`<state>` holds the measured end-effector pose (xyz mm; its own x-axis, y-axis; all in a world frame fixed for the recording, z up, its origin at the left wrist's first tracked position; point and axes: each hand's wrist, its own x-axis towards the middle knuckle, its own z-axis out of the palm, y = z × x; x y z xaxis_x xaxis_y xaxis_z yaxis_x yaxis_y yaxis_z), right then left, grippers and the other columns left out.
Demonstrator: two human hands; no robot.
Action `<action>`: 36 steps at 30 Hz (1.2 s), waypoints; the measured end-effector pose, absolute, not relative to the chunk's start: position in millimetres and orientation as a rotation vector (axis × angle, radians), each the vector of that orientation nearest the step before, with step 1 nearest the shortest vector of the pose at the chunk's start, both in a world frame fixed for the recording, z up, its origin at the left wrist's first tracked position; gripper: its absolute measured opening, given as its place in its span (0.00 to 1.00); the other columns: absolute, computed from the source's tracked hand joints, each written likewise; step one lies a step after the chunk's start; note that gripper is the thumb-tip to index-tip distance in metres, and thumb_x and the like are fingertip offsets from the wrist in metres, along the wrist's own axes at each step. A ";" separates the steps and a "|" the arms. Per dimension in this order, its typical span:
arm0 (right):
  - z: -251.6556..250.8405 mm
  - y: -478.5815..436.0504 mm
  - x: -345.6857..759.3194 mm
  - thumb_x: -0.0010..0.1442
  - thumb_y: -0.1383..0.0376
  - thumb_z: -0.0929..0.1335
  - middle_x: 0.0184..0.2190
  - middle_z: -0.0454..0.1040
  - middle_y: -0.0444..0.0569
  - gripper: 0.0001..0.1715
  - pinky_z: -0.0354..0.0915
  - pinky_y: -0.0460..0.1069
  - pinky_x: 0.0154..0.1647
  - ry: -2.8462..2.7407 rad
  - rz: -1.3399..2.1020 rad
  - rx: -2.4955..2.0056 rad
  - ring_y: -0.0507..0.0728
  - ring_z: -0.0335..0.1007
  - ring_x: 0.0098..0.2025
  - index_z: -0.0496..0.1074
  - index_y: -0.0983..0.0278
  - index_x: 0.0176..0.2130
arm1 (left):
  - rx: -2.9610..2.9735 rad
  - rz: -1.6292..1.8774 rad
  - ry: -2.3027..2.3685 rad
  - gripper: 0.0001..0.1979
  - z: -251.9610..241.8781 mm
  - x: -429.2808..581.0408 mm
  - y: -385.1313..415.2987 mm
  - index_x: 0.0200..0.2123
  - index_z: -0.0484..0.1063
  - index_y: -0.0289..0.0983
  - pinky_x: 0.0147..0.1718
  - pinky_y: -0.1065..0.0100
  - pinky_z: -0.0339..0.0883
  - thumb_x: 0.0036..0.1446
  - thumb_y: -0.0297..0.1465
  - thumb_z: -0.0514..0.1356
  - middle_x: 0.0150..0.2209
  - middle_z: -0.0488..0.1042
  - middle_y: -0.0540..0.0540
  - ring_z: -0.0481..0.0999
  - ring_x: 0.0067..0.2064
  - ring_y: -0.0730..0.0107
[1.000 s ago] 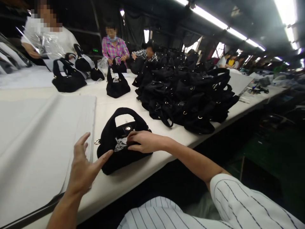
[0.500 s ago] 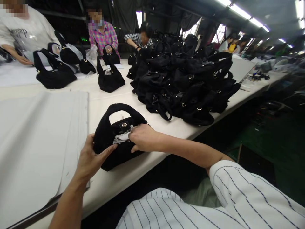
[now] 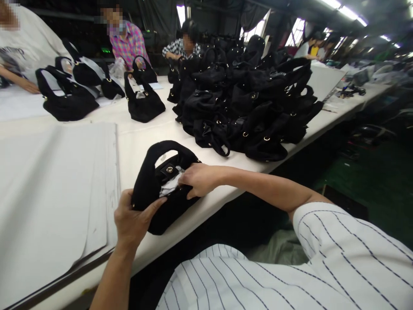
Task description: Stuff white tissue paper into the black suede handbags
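Note:
A small black handbag (image 3: 174, 211) stands on the pale table in front of me, its top gaping and its padded handle arched up. Crumpled white paper (image 3: 169, 186) shows inside, below a flap with a round metal snap. My left hand (image 3: 132, 217) grips the bag's left end, thumb along the near rim and fingers hidden behind the side. At the right part of the opening is my right hand (image 3: 201, 178), its fingertips bent down into the bag against the paper and rim. What those fingertips pinch is hidden.
A big heap of black handbags (image 3: 238, 99) lies beyond my right arm. Stacked white sheets (image 3: 54, 185) cover the left of the table (image 3: 135, 146). Several finished-looking bags (image 3: 145, 103) stand farther back, near co-workers (image 3: 129, 43) across the table.
The handbag has turned and tilted slightly, with my left hand shifting right along with it. My right hand stays at the opening, a little farther right.

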<state>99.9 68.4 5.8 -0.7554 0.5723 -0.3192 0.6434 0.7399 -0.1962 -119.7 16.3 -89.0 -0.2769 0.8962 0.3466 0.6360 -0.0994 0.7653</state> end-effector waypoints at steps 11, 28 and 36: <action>2.2 63.5 111.2 0.57 0.72 0.71 0.48 0.71 0.50 0.28 0.63 0.47 0.40 2.663 -0.823 0.679 0.56 0.69 0.44 0.66 0.63 0.56 | 1.989 1.576 1.822 0.21 -104.6 -116.1 -3.4 0.31 0.69 0.38 0.26 0.69 0.60 0.50 0.50 0.64 0.27 0.69 0.51 0.66 0.25 0.72; 12.4 77.9 130.1 0.57 0.76 0.70 0.51 0.73 0.54 0.36 0.62 0.46 0.52 2.685 -1.302 0.809 0.57 0.68 0.53 0.62 0.73 0.63 | 2.158 1.620 1.757 0.24 -108.4 -119.1 -1.4 0.15 0.58 0.37 0.19 0.70 0.43 0.53 0.44 0.63 0.15 0.47 0.57 0.47 0.19 0.80; 11.8 94.2 136.4 0.61 0.75 0.68 0.39 0.76 0.48 0.13 0.64 0.45 0.44 2.699 -1.326 0.702 0.53 0.72 0.42 0.74 0.71 0.47 | 2.057 1.533 1.869 0.22 -107.5 -116.0 -1.7 0.18 0.63 0.36 0.20 0.69 0.45 0.53 0.45 0.63 0.15 0.48 0.57 0.50 0.19 0.78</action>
<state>136.4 94.2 11.8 -0.8954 0.3738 -0.2419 0.4200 0.5285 -0.7377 -116.0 -1.7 -107.5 -0.1599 0.7475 0.6447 0.7787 -0.3059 0.5478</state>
